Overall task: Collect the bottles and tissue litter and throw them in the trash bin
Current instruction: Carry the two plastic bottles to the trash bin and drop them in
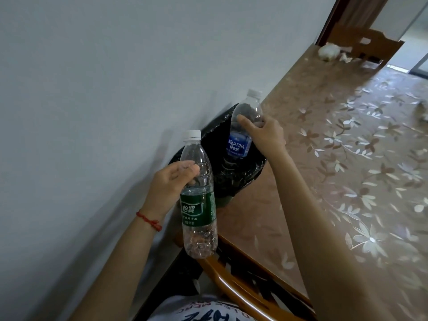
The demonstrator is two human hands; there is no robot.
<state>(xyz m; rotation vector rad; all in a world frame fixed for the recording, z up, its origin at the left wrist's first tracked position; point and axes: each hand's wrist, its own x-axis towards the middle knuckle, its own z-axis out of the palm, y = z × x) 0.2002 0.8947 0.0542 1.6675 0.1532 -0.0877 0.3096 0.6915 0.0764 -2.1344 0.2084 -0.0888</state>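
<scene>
My left hand (pixel 169 186) grips a clear plastic bottle with a green label (pixel 198 205) and a white cap, held upright in front of the wall. My right hand (pixel 264 133) holds a clear bottle with a blue label (pixel 240 135) by its upper body, directly above the open mouth of the trash bin lined with a black bag (pixel 234 179). The bin stands between the wall and the table's edge. Crumpled white tissue (pixel 327 53) lies at the table's far end. A smaller white scrap (pixel 413 57) lies next to it.
A long table with a brown flowered cloth (pixel 347 158) fills the right side. A wooden chair (pixel 252 283) stands below my arms, another wooden chair (pixel 370 46) at the far end. A plain white wall (pixel 92 89) runs along the left.
</scene>
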